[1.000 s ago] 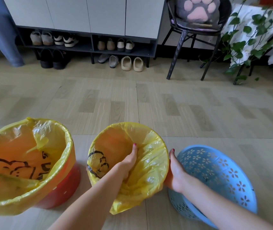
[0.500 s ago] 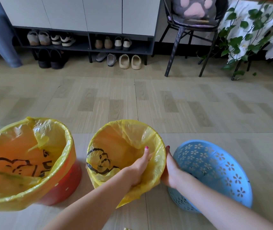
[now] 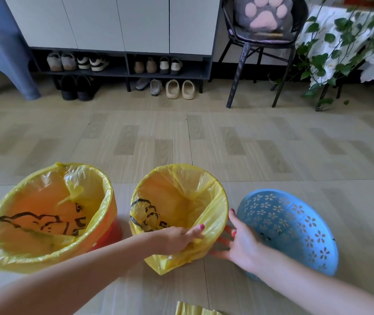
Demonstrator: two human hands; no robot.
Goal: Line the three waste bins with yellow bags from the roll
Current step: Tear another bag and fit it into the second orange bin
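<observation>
Three bins stand in a row on the floor. The red left bin (image 3: 111,233) wears a yellow bag (image 3: 45,210) folded over its rim. The middle bin is wrapped in a second yellow bag (image 3: 181,196). My left hand (image 3: 179,238) grips that bag's near rim, fingers curled over the folded edge. My right hand (image 3: 240,244) has its fingers spread straight against the bag's outer right side, between the middle bin and the blue perforated bin (image 3: 295,226), which has no bag in it. A bit of the yellow bag roll (image 3: 195,310) shows at the bottom edge.
A shoe cabinet (image 3: 122,64) with several pairs of shoes lines the far wall. A black chair (image 3: 261,53) with a paw cushion stands at the back right beside a leafy plant (image 3: 340,42). A blue stool (image 3: 4,53) is at the far left.
My left hand came out of the middle bag's inside to its near rim and now grips the fold. My right hand opened its fingers flat against the bag's side.
</observation>
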